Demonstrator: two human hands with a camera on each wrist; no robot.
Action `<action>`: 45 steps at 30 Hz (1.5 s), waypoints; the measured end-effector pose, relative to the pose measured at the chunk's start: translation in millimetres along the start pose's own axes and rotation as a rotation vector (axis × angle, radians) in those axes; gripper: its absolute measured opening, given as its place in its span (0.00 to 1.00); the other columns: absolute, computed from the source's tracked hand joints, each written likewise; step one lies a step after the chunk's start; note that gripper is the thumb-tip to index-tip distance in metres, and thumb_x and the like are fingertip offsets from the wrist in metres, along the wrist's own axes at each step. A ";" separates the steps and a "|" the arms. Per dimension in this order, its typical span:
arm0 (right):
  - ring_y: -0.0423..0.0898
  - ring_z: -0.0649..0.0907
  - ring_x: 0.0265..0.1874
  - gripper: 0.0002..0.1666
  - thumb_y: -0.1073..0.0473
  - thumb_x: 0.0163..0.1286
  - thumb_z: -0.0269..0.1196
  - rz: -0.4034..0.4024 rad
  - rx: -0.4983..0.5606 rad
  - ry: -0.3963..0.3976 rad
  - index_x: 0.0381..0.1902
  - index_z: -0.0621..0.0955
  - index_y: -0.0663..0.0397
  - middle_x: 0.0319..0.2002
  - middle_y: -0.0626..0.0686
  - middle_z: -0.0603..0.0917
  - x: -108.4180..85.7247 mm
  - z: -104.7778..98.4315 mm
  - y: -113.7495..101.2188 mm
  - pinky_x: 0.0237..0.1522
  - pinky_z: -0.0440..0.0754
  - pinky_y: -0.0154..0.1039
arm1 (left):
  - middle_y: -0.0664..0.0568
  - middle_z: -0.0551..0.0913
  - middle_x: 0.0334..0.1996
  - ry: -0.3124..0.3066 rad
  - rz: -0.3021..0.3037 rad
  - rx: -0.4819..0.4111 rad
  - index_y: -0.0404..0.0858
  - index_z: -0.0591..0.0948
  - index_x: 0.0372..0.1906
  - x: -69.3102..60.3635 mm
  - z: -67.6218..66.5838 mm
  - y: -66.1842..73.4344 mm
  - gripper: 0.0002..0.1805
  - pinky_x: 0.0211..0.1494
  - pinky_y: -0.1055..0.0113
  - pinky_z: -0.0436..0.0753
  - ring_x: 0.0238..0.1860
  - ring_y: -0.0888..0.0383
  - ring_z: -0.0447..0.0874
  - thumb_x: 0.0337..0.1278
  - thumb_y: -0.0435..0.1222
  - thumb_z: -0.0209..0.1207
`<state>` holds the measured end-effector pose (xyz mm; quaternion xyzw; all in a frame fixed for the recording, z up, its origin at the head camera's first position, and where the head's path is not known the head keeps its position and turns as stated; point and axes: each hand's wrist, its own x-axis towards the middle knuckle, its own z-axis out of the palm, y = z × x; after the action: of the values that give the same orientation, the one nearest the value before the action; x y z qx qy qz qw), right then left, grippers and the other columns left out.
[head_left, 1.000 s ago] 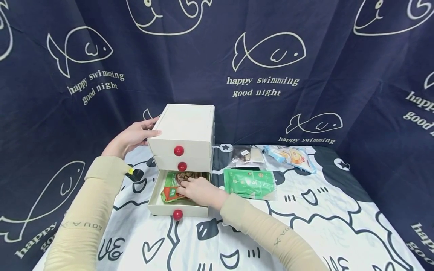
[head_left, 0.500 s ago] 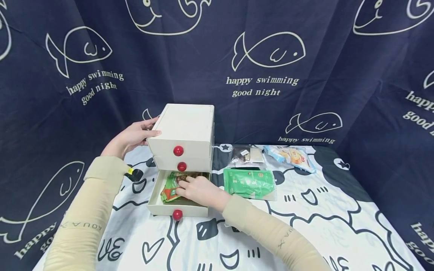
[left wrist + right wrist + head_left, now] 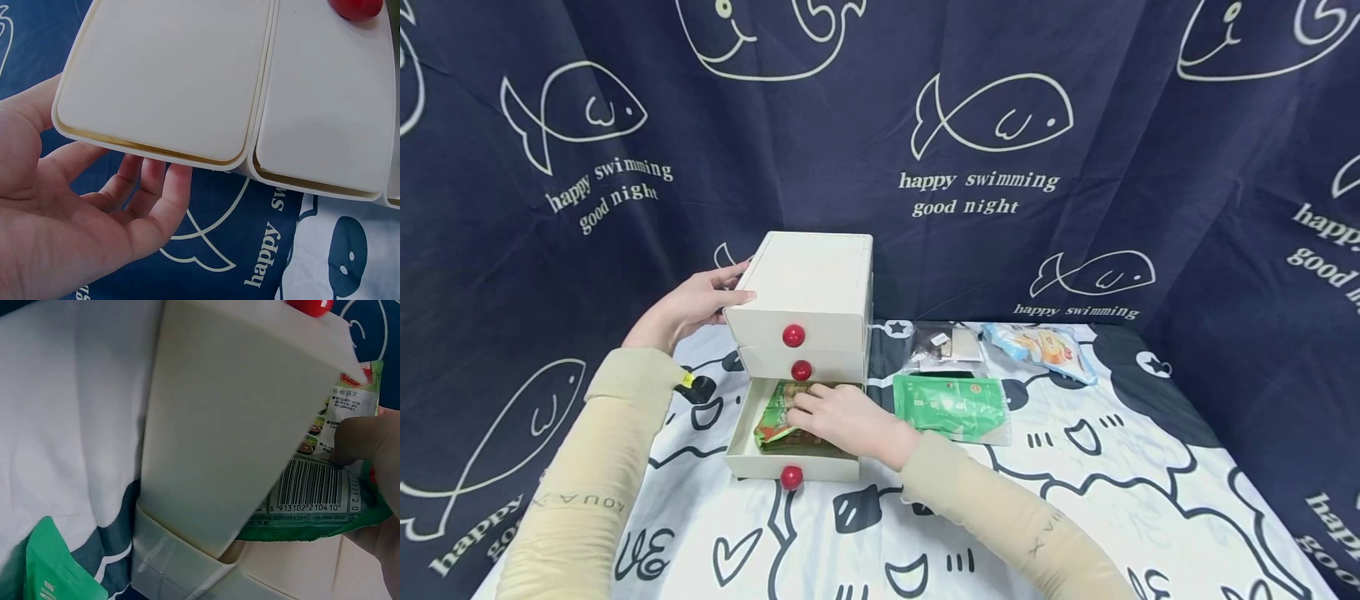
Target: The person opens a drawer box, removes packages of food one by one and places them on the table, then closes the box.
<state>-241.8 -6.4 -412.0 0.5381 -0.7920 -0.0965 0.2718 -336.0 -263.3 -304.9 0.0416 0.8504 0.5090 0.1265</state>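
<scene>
A white drawer cabinet (image 3: 812,271) with red round knobs stands on the cloth, its bottom drawer (image 3: 797,468) pulled out. My left hand (image 3: 688,307) rests against its left side, thumb on the top edge; in the left wrist view the fingertips touch the side panel. Inside the drawer my right hand (image 3: 850,423) holds a green food packet (image 3: 775,421). Seen from the right wrist, the thumb presses on the packet's printed back (image 3: 309,494) near a barcode, while the other fingers are mostly hidden behind it. The packet's far part is hidden under the cabinet and hand.
Right of the cabinet lie a flat green pouch (image 3: 951,408), a clear bag with dark contents (image 3: 947,346) and a blue-and-white snack bag (image 3: 1041,350). A small black item with a yellow mark (image 3: 700,388) is by my left wrist. A dark curtain hangs behind.
My right hand has shifted slightly within the drawer, and the packet has turned so its orange corner and food picture no longer show. The left hand stays at the cabinet.
</scene>
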 end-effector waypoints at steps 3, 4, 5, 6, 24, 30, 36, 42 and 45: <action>0.41 0.78 0.43 0.12 0.55 0.62 0.63 0.010 0.019 0.018 0.45 0.77 0.39 0.46 0.41 0.79 -0.6 -4.3 0.4 0.34 0.78 0.32 | 0.41 0.56 0.70 -0.001 -0.002 0.002 0.55 0.51 0.74 0.5 -0.6 -0.2 0.43 0.49 0.62 0.76 0.57 0.49 0.69 0.58 0.46 0.61; 0.41 0.78 0.43 0.12 0.55 0.63 0.63 0.011 0.025 0.022 0.45 0.77 0.39 0.45 0.41 0.79 -0.8 -5.8 0.3 0.34 0.78 0.33 | 0.41 0.56 0.70 -0.001 -0.003 0.001 0.55 0.51 0.74 -0.2 -0.4 0.7 0.43 0.48 0.63 0.77 0.57 0.49 0.70 0.59 0.46 0.61; 0.41 0.78 0.43 0.12 0.55 0.63 0.62 0.011 0.032 0.022 0.45 0.77 0.38 0.45 0.41 0.79 -1.2 -7.1 0.4 0.34 0.78 0.32 | 0.41 0.57 0.69 -0.002 -0.006 0.002 0.54 0.51 0.74 -1.3 -0.2 1.8 0.42 0.47 0.64 0.77 0.56 0.50 0.70 0.59 0.46 0.61; 0.40 0.78 0.42 0.12 0.55 0.63 0.62 0.010 0.037 0.024 0.45 0.77 0.38 0.44 0.41 0.79 -1.6 -8.5 0.3 0.34 0.78 0.32 | 0.40 0.57 0.69 -0.003 -0.009 0.000 0.54 0.51 0.74 -2.8 0.1 3.4 0.42 0.46 0.65 0.77 0.55 0.50 0.70 0.60 0.45 0.60; 0.40 0.78 0.40 0.15 0.63 0.63 0.61 0.037 0.047 0.030 0.46 0.78 0.40 0.43 0.40 0.80 -8.5 -40.9 8.6 0.26 0.75 0.31 | 0.40 0.56 0.69 -0.003 -0.011 -0.017 0.54 0.51 0.74 -1.1 -0.3 1.9 0.41 0.46 0.65 0.77 0.56 0.50 0.70 0.61 0.43 0.60; 0.39 0.77 0.35 0.13 0.65 0.64 0.60 0.051 0.052 0.026 0.43 0.79 0.42 0.40 0.41 0.80 -14.6 -50.2 16.3 0.25 0.74 0.30 | 0.40 0.57 0.68 -0.003 -0.006 -0.011 0.55 0.51 0.74 -0.3 0.0 1.2 0.41 0.46 0.65 0.76 0.55 0.50 0.70 0.61 0.44 0.60; 0.39 0.76 0.33 0.10 0.64 0.65 0.60 0.067 0.058 0.062 0.41 0.78 0.43 0.39 0.41 0.80 -20.1 -59.6 23.2 0.23 0.72 0.31 | 0.39 0.56 0.69 -0.019 -0.013 -0.020 0.50 0.51 0.75 -14.1 2.9 15.7 0.42 0.45 0.65 0.76 0.56 0.49 0.69 0.61 0.42 0.59; 0.40 0.76 0.33 0.16 0.69 0.58 0.61 0.078 0.074 0.064 0.41 0.77 0.44 0.36 0.41 0.78 -27.7 -67.2 30.7 0.22 0.71 0.31 | 0.37 0.55 0.69 -0.024 -0.012 -0.017 0.48 0.51 0.75 -22.3 5.9 24.1 0.41 0.48 0.63 0.76 0.56 0.49 0.70 0.61 0.41 0.59; 0.40 0.76 0.35 0.20 0.72 0.54 0.62 0.084 0.079 0.066 0.41 0.77 0.44 0.36 0.42 0.77 -32.1 -73.6 35.8 0.23 0.73 0.31 | 0.38 0.56 0.69 -0.015 -0.014 -0.015 0.49 0.51 0.75 -16.4 5.0 17.9 0.41 0.50 0.61 0.75 0.58 0.48 0.68 0.61 0.41 0.59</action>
<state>-222.4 47.3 -345.2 0.5177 -0.8076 -0.0359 0.2802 -319.9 -253.7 -288.7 0.0385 0.8459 0.5141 0.1369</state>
